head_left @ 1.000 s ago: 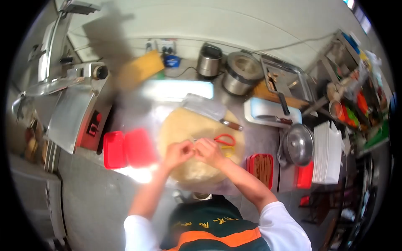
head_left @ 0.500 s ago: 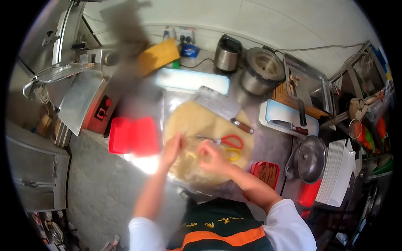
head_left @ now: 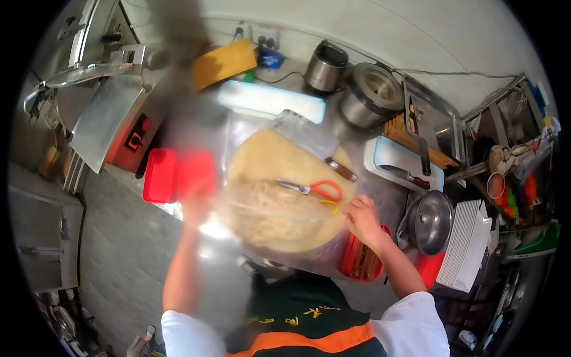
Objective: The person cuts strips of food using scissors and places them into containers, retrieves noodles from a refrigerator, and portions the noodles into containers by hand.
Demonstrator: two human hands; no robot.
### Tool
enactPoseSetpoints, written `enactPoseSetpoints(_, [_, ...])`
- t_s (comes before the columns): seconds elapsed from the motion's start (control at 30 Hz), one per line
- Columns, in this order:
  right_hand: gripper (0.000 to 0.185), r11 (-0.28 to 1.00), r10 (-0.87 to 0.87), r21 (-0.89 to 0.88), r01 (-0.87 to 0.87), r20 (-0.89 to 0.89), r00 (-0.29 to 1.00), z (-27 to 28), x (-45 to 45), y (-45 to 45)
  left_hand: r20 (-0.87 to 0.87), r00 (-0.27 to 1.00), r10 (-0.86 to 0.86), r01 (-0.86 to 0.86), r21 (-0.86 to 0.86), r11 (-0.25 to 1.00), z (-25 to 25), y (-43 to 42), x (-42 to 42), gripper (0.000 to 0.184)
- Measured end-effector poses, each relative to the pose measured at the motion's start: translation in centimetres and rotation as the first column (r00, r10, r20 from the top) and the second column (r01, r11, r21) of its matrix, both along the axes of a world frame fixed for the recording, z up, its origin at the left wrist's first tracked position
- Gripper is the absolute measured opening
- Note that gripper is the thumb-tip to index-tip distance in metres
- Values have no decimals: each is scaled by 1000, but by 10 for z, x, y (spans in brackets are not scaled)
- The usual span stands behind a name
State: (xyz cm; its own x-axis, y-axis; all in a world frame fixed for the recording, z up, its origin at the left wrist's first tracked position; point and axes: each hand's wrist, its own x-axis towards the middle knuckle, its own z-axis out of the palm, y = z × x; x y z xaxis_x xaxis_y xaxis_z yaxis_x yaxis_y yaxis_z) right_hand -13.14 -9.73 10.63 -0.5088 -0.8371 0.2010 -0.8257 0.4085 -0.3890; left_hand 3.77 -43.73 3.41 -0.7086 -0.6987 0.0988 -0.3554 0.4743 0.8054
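A clear plastic bag or film [head_left: 270,208], blurred, spans the space between my hands over the round cutting board [head_left: 253,157]. Pale food shows through it; its kind is unclear. My right hand [head_left: 361,215], at the board's right edge, has its fingers curled in a pinch at the film's right end. Motion smears my left hand [head_left: 198,199], which is beside the red tray [head_left: 160,175]; its fingers cannot be made out. Scissors [head_left: 324,189] with red and yellow handles lie on the board, partly under the film. A cleaver [head_left: 306,137] rests at the board's back edge.
Brown strips fill a red basket [head_left: 364,262] near my right forearm. Rightward are a knife [head_left: 407,177] on a white board [head_left: 386,153], a metal bowl [head_left: 439,223] and stacked white trays [head_left: 467,244]. A slicer [head_left: 113,125] stands left; a steel pot [head_left: 372,95] is behind.
My hands have moved apart, left towards the red tray and right past the board's edge. The plastic, bunched between them before, is now spread wide. The view has shifted slightly.
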Motion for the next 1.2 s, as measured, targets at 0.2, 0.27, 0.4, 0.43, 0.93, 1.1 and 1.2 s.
enactPoseSetpoints(0.2, [31,823,466,-393,-410,57,883,7,70,-103,-101,939,329,19,970,243,59,56,-3,12])
enactPoseSetpoints(0.27, [33,829,476,-369,-420,73,876,-17,79,-125,-92,969,231,46,979,198,65,57,1,19])
enactPoseSetpoints(0.4, [31,870,300,420,-257,-39,953,-68,51,-125,82,963,257,-207,835,510,89,49,18,43])
enactPoseSetpoints(0.43, [32,812,255,551,-191,-41,966,-51,44,-117,79,971,224,-196,801,566,78,42,29,44])
enactPoseSetpoints(0.93, [24,778,292,488,-397,278,915,-7,42,-100,-171,877,-449,297,-542,786,110,69,57,33])
enactPoseSetpoints(1.1, [28,767,256,541,-346,236,937,-67,63,-119,321,780,-538,616,-546,568,12,114,35,29])
enactPoseSetpoints(1.2, [31,835,250,518,-185,-59,966,-97,68,-109,479,875,-71,463,-784,414,-38,82,35,47])
